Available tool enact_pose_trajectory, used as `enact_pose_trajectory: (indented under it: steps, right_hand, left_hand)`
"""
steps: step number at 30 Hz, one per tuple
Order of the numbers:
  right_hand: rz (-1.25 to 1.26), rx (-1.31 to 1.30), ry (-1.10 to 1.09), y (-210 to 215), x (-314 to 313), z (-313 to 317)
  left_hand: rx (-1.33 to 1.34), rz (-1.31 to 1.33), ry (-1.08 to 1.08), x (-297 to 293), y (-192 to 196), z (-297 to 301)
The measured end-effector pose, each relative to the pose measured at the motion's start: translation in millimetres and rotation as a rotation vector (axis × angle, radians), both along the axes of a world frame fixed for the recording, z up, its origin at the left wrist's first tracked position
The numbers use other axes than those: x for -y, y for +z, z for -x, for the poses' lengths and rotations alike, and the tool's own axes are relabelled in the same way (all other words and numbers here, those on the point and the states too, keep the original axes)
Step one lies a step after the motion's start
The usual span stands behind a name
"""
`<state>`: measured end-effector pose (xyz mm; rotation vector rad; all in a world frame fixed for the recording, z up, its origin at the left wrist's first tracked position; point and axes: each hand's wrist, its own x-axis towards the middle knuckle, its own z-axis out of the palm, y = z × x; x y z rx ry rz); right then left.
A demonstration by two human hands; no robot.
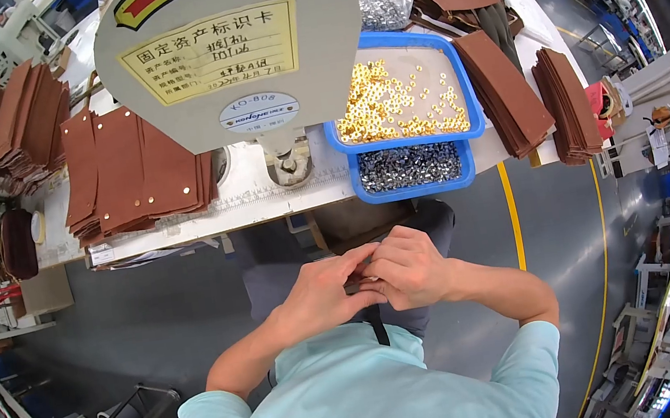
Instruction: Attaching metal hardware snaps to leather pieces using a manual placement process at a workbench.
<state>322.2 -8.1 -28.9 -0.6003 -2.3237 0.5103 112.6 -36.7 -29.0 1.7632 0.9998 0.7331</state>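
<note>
i see bare left hand, right hand meet before white tabletop's near edge, grips narrow, cannot tell contents; blue rectangular plastic tray overhangs edge, likely for reach.

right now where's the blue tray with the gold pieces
In the head view, the blue tray sits right of centre, beyond the right hand, between the pale machine and a stack of brown strips.
</note>
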Motion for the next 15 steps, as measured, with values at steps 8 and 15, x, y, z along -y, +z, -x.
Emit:
enact_pose_trajectory:
  steps: [8,15]
  right_hand:
    - [0.034,0.006,-0.005,4,-1,-2]
    - [0.037,-0.05,-0.039,2,1,-3]
  left_hand:
    - [-0.044,0.105,-0.107,-7,18,7]
    - [-0.025,0.037,-0.119,-7,11,5]
